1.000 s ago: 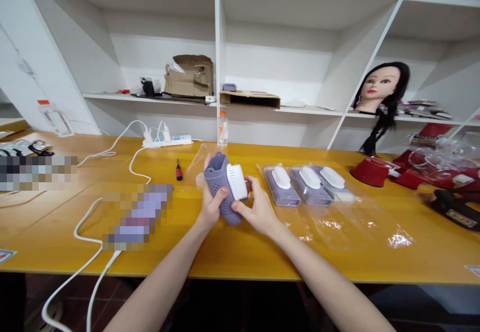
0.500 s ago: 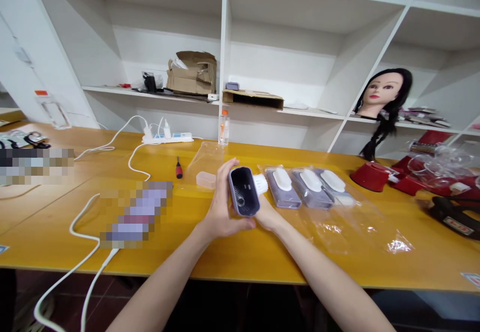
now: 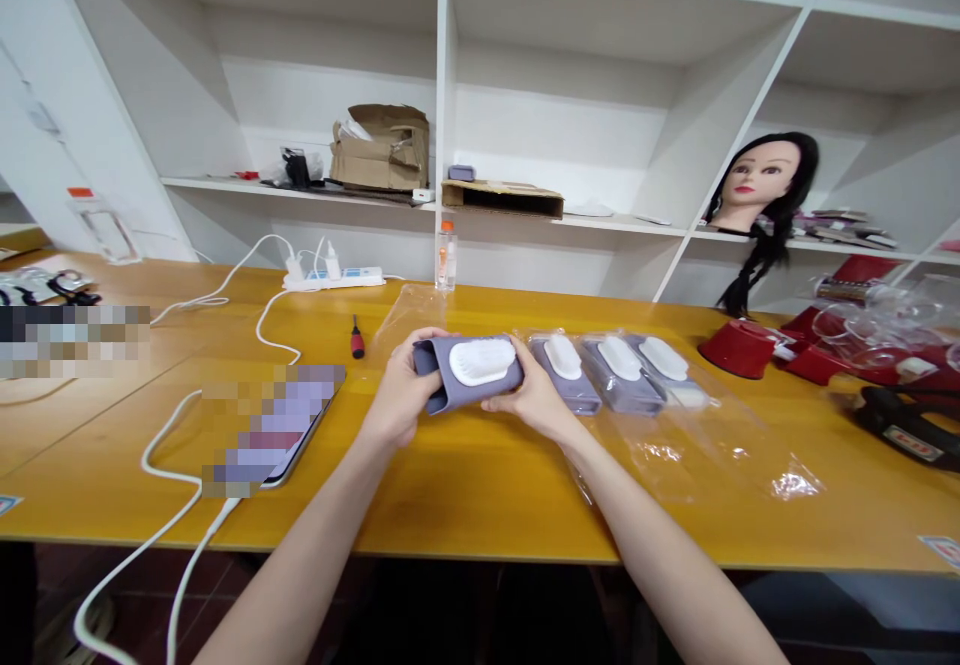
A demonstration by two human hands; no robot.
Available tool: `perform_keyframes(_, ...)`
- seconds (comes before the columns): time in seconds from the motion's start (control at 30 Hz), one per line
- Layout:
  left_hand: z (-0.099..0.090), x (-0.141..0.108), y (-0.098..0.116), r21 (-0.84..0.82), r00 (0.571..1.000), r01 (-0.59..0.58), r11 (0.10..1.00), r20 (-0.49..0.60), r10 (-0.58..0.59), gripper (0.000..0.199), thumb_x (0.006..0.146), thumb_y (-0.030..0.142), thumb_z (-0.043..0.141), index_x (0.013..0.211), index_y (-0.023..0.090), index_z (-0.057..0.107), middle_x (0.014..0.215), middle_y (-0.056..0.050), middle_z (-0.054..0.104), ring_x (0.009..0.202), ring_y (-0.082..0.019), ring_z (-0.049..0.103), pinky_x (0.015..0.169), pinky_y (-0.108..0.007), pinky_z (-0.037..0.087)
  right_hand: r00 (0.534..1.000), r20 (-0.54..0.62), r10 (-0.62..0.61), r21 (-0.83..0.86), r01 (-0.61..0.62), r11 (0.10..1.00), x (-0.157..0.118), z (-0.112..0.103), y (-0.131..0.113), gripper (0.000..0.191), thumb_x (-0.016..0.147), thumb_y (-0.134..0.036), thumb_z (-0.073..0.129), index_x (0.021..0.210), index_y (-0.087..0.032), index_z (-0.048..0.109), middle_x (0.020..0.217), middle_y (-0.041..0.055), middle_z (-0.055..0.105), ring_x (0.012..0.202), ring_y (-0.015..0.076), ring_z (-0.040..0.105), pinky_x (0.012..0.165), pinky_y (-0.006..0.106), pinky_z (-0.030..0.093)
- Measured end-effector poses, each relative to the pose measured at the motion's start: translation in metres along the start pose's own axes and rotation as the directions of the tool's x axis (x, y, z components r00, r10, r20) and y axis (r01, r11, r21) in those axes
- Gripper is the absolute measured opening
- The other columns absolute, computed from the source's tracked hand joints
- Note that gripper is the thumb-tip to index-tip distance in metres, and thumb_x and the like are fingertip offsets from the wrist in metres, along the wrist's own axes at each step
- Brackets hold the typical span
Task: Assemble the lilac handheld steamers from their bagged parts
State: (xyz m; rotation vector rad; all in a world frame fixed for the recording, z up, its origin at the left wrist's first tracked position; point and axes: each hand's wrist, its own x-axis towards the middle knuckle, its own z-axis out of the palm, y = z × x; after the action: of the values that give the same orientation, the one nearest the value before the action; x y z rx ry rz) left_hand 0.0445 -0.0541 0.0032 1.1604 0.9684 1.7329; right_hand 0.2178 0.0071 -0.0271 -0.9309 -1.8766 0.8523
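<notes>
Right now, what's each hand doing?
Left hand: closed, holding a grey-purple rectangular case with a white oval top by its left end.
Right hand: closed, holding that case by its right end.

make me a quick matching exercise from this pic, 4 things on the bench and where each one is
Things:
1. mannequin head
2. red-handled screwdriver
3. power strip
4. lilac-grey case

Places:
A. held between left hand and right hand
B. on white shelf
C. at back of yellow table, cables plugged in
D. lying on table, left of the hands

Pairs: 1-B, 2-D, 3-C, 4-A
</notes>
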Motion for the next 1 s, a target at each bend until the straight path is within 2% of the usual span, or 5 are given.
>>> perform_keyframes(0.13, -0.012, 0.005, -0.006, -0.074, 0.991, 0.123, 0.99, 0.066, -0.119, 0.04, 0.054, 0.009, 0.065, 0.093, 0.018, 0.06, 0.099, -0.004, 0.065, 0.096, -0.02, 0.06, 0.083, -0.029, 0.046, 0.998, 0.06, 0.026, -0.12, -0.019, 0.993, -0.002, -0.011, -0.008, 0.108, 0.046, -0.027, 0.082, 0.139, -0.02, 0.029, 0.136, 0.0104, 0.044, 0.124, 0.0261, 0.041, 0.106, 0.04, 0.028)
perform_keyframes(0.23, -0.017, 0.007, -0.014, -0.114, 0.987, 0.16, 0.98, 0.039, -0.157, 0.042, 0.052, 0.01, 0.065, 0.094, 0.017, 0.062, 0.101, -0.004, 0.063, 0.098, -0.02, 0.059, 0.082, -0.028, 0.046, 0.987, 0.156, 0.03, -0.054, -0.022, 0.998, -0.003, -0.016, -0.014, 0.109, 0.051, -0.033, 0.081, 0.142, -0.025, 0.022, 0.139, 0.0086, 0.041, 0.126, 0.0253, 0.039, 0.106, 0.04, 0.027)
perform_keyframes(0.33, -0.017, 0.007, -0.022, -0.129, 0.99, 0.139, 0.982, 0.0, -0.14, 0.042, 0.051, 0.011, 0.066, 0.092, 0.017, 0.064, 0.099, -0.004, 0.063, 0.101, -0.021, 0.058, 0.086, -0.028, 0.045, 0.975, 0.224, 0.005, 0.024, -0.011, 1.0, -0.003, -0.02, -0.019, 0.094, 0.057, -0.033, 0.079, 0.138, -0.027, 0.032, 0.135, 0.0055, 0.046, 0.124, 0.024, 0.043, 0.105, 0.038, 0.029)
perform_keyframes(0.6, -0.008, 0.001, -0.029, -0.267, 0.979, 0.159, 0.951, 0.171, -0.116, 0.04, 0.058, 0.015, 0.065, 0.097, 0.019, 0.064, 0.106, -0.007, 0.066, 0.105, -0.024, 0.058, 0.09, -0.033, 0.045, 0.978, 0.208, 0.001, 0.139, -0.03, 0.99, -0.004, -0.022, -0.026, 0.079, 0.058, -0.033, 0.078, 0.129, -0.024, 0.045, 0.13, 0.0058, 0.051, 0.12, 0.0235, 0.046, 0.103, 0.037, 0.033)
perform_keyframes(1.0, -0.009, -0.004, -0.034, -0.291, 0.984, 0.146, 0.946, 0.14, -0.109, 0.036, 0.063, 0.018, 0.066, 0.099, 0.02, 0.064, 0.112, -0.005, 0.065, 0.113, -0.022, 0.054, 0.097, -0.031, 0.041, 0.983, 0.186, -0.009, 0.114, -0.013, 0.993, -0.006, -0.015, -0.027, 0.081, 0.056, -0.033, 0.08, 0.128, -0.021, 0.046, 0.129, 0.0068, 0.052, 0.12, 0.0233, 0.046, 0.105, 0.037, 0.03)
